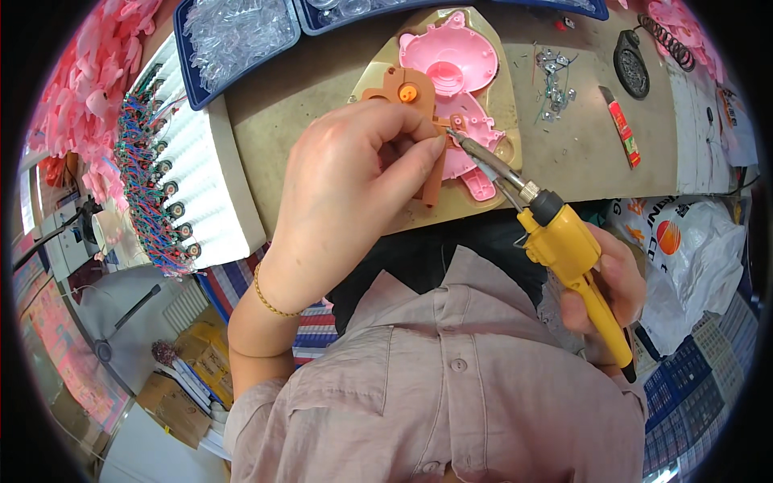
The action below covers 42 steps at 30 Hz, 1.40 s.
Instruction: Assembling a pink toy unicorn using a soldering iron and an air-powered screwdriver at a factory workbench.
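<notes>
My right hand grips a yellow soldering iron with a trigger-like body. Its metal tip slants up and left, ending beside my left fingertips, at or very near a brown plastic piece. My left hand is closed in a pinch over that piece; whatever lies between finger and thumb is hidden. An orange round knob sits on the brown piece. Behind and beside it, a pink plastic shell half and a second pink shell part rest on a tan holder.
Blue bins with clear plastic parts stand at the back. On the left, a white foam tray holds wired round parts, beside heaped pink pieces. To the right lie small metal parts, a red cutter knife and a black oval object.
</notes>
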Tool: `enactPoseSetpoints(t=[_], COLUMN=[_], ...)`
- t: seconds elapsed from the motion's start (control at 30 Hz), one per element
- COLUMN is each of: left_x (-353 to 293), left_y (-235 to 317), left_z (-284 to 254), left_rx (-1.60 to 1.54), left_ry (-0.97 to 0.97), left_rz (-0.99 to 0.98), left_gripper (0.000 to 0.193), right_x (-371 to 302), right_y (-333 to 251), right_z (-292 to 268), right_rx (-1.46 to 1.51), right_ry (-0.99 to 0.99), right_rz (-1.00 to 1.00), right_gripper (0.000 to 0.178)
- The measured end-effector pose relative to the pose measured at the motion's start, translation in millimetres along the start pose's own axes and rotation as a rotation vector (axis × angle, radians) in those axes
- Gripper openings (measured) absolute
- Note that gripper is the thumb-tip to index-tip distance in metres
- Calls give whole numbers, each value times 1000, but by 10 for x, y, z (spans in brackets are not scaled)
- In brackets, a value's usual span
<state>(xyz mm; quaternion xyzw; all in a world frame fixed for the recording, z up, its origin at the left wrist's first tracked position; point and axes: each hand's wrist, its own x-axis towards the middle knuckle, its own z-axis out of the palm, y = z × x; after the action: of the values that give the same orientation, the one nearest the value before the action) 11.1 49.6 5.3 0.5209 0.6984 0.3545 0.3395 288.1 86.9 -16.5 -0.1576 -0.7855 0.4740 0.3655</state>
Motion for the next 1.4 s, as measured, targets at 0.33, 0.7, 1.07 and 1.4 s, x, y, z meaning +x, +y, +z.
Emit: enactPoseSetpoints(t=[0.33, 0.7, 1.07, 1.4], left_x=[11, 17, -1, 103], left_y=[50, 40, -12, 85], left_z=[-54, -63, -98, -41], left_rx=[35, -26, 12, 7], left_ry=[-86, -80, -100, -109], left_rz=[-43, -68, 9, -69], left_gripper=[13, 14, 14, 14], right_x=[-54, -42, -35, -11], right_y=[18, 29, -106, 29], right_z=[22, 10, -124, -105], right_rx=[146, 179, -97, -119], right_ry=[43, 66, -312, -27], right_rz=[106, 98, 218, -13], right_gripper=[60, 50, 63, 57])
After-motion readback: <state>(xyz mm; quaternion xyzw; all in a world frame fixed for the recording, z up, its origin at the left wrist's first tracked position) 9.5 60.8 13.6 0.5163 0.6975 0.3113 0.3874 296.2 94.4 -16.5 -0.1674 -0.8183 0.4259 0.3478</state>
